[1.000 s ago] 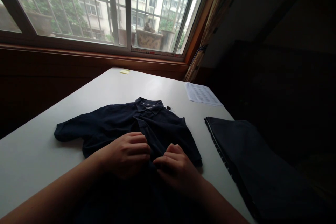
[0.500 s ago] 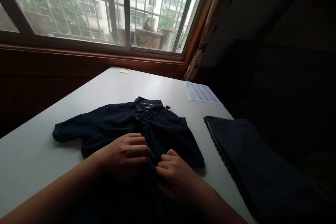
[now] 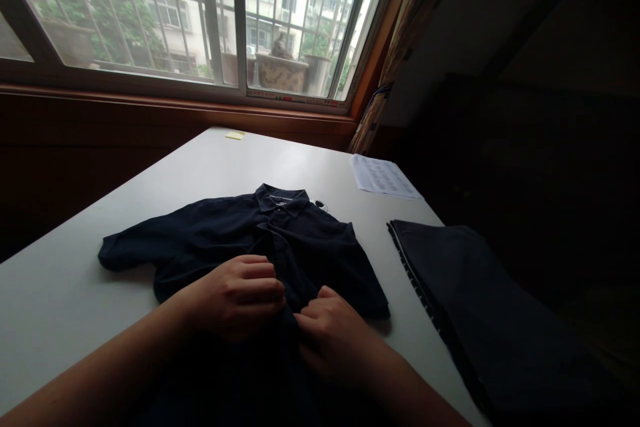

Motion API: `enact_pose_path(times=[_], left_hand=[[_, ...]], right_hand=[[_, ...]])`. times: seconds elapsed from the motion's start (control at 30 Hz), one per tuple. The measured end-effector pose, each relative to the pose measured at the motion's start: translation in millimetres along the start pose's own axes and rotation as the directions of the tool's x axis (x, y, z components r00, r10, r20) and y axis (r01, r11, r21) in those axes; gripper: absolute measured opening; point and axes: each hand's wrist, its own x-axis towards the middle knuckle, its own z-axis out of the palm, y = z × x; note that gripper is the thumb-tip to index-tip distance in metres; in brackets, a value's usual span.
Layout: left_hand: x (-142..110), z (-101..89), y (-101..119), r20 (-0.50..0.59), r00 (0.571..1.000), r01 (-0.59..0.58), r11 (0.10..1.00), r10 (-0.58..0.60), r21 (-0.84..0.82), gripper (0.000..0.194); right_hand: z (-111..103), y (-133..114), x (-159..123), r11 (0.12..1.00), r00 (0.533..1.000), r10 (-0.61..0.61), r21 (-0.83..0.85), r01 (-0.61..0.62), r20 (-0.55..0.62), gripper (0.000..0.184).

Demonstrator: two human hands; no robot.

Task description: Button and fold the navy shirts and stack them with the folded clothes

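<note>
A dark navy short-sleeved shirt (image 3: 200, 233) with a collar lies face up on the white table (image 3: 75, 293), its collar towards the window. Fingers curled, my left hand (image 3: 243, 297) grips the front edge of the shirt near the middle. Just to its right, my right hand (image 3: 333, 330) pinches the same front strip a little lower down. The cloth is raised into a fold between both hands. Any button under my fingers is hidden, and the lower part of the shirt is lost in shadow.
On the right, dark folded cloth (image 3: 460, 280) lies along the table edge. Printed paper sheets (image 3: 385, 177) rest at the far right corner, and a yellow sticky note (image 3: 235, 135) at the far left. A round black-and-white item (image 3: 319, 205) shows behind the shirt's collar. Beyond is a barred window (image 3: 270, 20).
My right hand's fingers have shifted very slightly on the shirt's front edge, closer to my left hand. The left hand keeps its grip almost unmoved.
</note>
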Motion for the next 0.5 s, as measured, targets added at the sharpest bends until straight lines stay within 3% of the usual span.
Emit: enact_pose_path(times=[0.2, 0.4, 0.5], left_hand=[[-1.9, 2.8, 0.8, 0.023, 1.0, 0.013, 1.0, -0.013, 0.009, 0.009], [-4.1, 5.4, -0.8, 0.015, 1.0, -0.01, 0.999, 0.009, 0.034, 0.009], [-4.3, 6.0, -0.3, 0.027, 1.0, -0.009, 0.999, 0.008, 0.051, 0.008]], right_hand=[[-3.3, 0.3, 2.2, 0.999, 0.999, 0.048, 0.009, -0.048, -0.004, 0.006], [0.8, -0.4, 2.8, 0.998, 0.998, 0.057, -0.03, -0.058, -0.039, 0.032], [4.9, 0.0, 2.6, 0.992, 0.99, 0.118, -0.036, -0.121, -0.079, 0.022]])
